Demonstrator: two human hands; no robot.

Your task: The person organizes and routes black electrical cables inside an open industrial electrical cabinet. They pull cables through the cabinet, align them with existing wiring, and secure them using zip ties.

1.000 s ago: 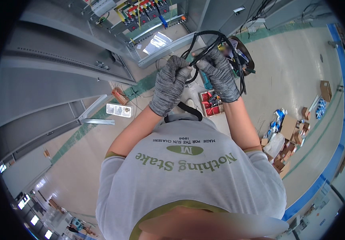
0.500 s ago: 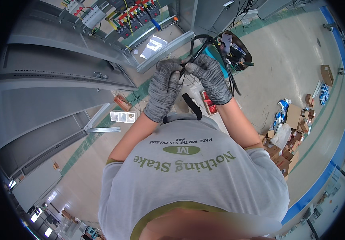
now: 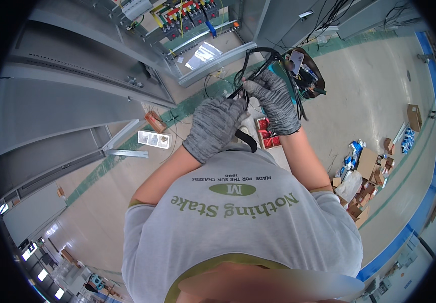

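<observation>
Both my hands wear grey knitted gloves and work on a bundle of black cables (image 3: 300, 105) in front of my chest. My left hand (image 3: 214, 125) is closed around the lower end of the bundle, where thin wire ends show near its fingertips. Slightly higher and to the right, my right hand (image 3: 272, 100) pinches the same bundle between thumb and fingers. From there the cables loop up and over, then hang down past the right wrist. The exact spot gripped is partly hidden by the fingers.
An open metal cabinet with a row of breakers (image 3: 190, 20) stands ahead. Right of my hands is a tool bucket (image 3: 318, 76) with a phone (image 3: 297, 61) on top. Red parts (image 3: 268, 137) in a box and a white tray (image 3: 154, 139) lie below. Cardboard boxes (image 3: 367, 164) are piled at right.
My left hand has come down toward my body and its back now faces up. The right hand has shifted slightly right. Both still hold the cables; the view has shifted a little.
</observation>
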